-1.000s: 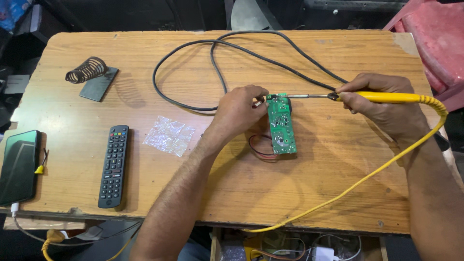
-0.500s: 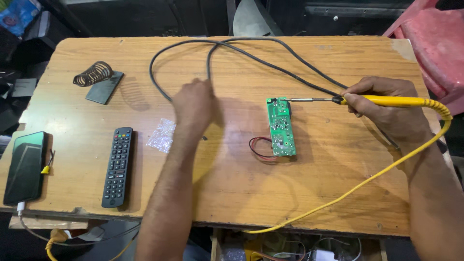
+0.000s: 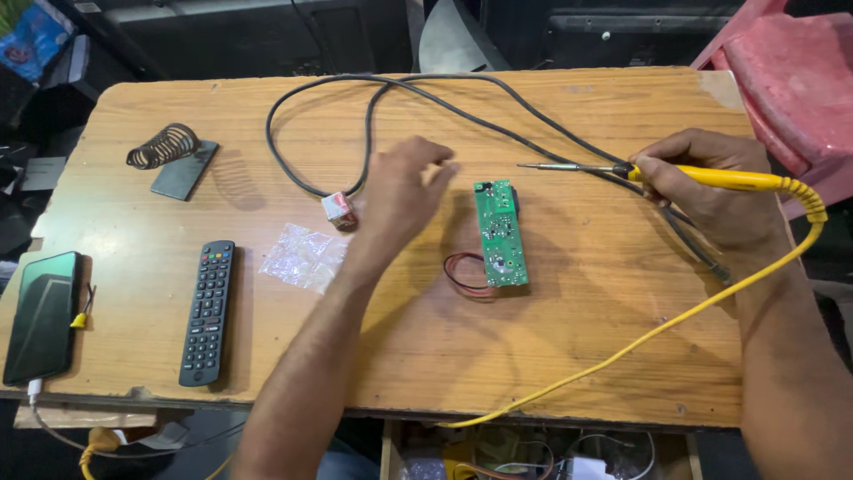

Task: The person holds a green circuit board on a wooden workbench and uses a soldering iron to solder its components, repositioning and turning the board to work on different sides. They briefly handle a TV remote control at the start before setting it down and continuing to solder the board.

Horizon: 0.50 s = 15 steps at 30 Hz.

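Tabletop of worn wood (image 3: 569, 356) fills the view, and at its far left edge a dark phone (image 3: 43, 316) lies flat with a cable plugged into its near end. Just right of it a black remote control (image 3: 209, 311) lies lengthwise, and farther back sits a coiled wire stand on a dark plate (image 3: 173, 158). A crumpled clear plastic bag (image 3: 302, 256) rests beside the remote, and near it a small red and white block (image 3: 338, 209) sits close to the loop of a black cable (image 3: 373, 124) that snakes over the back half of the table. The left hand (image 3: 400, 191) hovers over the middle of the table with its fingers loosely spread, holding nothing; its wrist side is just beside the small block, though whether it touches it is hard to tell. To the right of that hand, apart from it, a green circuit board (image 3: 500, 233) lies flat on the wood, with thin red and black wires (image 3: 464, 274) looping out at its near left corner. Farther right, the right hand (image 3: 702, 191) is closed around the yellow handle of a soldering iron (image 3: 675, 172), whose metal tip points left and is held above the table beyond the board's far end, not touching it. The iron's yellow cord (image 3: 640, 338) trails down across the table to its front edge.
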Each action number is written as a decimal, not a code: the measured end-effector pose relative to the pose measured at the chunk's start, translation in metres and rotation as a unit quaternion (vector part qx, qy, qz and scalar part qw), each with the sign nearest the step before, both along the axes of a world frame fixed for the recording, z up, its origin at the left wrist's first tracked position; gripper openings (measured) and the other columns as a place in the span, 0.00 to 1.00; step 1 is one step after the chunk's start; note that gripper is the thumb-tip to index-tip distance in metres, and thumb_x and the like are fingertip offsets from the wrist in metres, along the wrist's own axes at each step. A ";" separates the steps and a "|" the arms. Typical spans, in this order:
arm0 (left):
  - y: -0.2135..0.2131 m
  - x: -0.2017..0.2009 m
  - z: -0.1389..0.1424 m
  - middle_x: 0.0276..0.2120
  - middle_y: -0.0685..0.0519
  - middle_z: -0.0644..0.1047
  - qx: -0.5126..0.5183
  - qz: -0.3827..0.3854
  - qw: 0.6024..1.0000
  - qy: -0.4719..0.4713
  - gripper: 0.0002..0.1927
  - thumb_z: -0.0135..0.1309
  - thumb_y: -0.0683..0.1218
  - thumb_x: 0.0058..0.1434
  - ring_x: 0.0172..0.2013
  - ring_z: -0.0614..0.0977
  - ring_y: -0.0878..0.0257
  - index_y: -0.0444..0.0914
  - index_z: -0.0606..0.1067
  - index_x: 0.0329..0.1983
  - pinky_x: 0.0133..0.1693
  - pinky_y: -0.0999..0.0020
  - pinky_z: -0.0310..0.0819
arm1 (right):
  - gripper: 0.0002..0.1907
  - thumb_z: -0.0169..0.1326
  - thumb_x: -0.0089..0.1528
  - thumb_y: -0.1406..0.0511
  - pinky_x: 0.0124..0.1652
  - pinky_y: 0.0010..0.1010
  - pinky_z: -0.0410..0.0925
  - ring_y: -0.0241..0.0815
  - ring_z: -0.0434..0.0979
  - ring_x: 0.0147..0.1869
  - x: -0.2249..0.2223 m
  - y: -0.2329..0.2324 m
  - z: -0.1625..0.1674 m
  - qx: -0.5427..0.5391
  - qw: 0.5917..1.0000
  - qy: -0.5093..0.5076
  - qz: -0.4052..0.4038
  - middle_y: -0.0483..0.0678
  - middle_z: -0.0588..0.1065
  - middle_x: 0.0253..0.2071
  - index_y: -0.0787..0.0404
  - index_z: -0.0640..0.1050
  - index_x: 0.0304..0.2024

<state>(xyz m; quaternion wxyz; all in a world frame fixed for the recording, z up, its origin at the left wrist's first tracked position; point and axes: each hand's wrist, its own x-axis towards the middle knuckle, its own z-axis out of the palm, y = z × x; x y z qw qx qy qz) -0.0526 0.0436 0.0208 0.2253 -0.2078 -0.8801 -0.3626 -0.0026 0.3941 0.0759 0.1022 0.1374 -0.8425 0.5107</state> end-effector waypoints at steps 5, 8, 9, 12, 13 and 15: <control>0.032 -0.001 -0.012 0.37 0.47 0.82 0.030 -0.076 0.994 -0.075 0.12 0.64 0.48 0.59 0.38 0.83 0.51 0.36 0.82 0.40 0.41 0.58 0.77 | 0.06 0.57 0.69 0.70 0.37 0.21 0.72 0.32 0.77 0.35 -0.004 0.008 -0.004 -0.005 1.000 0.019 0.006 0.50 0.80 0.36 0.69 0.81 0.46; 0.035 -0.001 -0.014 0.35 0.46 0.82 0.016 -0.054 0.990 -0.127 0.11 0.64 0.48 0.58 0.35 0.83 0.51 0.36 0.83 0.38 0.40 0.58 0.76 | 0.06 0.57 0.69 0.70 0.37 0.21 0.72 0.33 0.78 0.36 -0.003 0.010 -0.003 0.010 1.000 0.025 0.010 0.50 0.80 0.38 0.69 0.81 0.46; 0.035 -0.001 -0.015 0.35 0.46 0.82 0.019 -0.053 0.990 -0.133 0.10 0.64 0.48 0.58 0.34 0.83 0.51 0.36 0.83 0.37 0.39 0.58 0.77 | 0.06 0.57 0.69 0.70 0.37 0.21 0.72 0.32 0.78 0.36 -0.003 0.011 -0.002 0.006 1.000 0.022 0.014 0.50 0.80 0.38 0.69 0.81 0.46; 0.036 -0.005 -0.019 0.35 0.45 0.82 0.031 -0.049 0.988 -0.141 0.09 0.62 0.47 0.59 0.33 0.84 0.51 0.36 0.83 0.36 0.37 0.58 0.78 | 0.06 0.57 0.68 0.70 0.37 0.20 0.72 0.32 0.78 0.36 -0.003 0.011 -0.001 0.006 1.000 0.021 0.013 0.50 0.80 0.38 0.69 0.81 0.45; 0.035 -0.006 -0.020 0.35 0.45 0.82 0.036 -0.048 0.988 -0.140 0.08 0.61 0.46 0.59 0.33 0.84 0.51 0.36 0.82 0.36 0.38 0.58 0.78 | 0.06 0.57 0.69 0.70 0.37 0.20 0.72 0.32 0.78 0.36 -0.002 0.011 -0.002 0.008 1.000 0.020 0.011 0.50 0.80 0.38 0.69 0.81 0.46; 0.031 -0.009 -0.021 0.35 0.45 0.82 0.023 -0.013 0.991 -0.132 0.07 0.59 0.45 0.60 0.34 0.84 0.49 0.36 0.82 0.37 0.39 0.57 0.78 | 0.06 0.58 0.68 0.70 0.37 0.20 0.72 0.32 0.78 0.36 -0.002 0.011 -0.003 0.003 1.000 0.016 0.005 0.50 0.80 0.38 0.69 0.81 0.45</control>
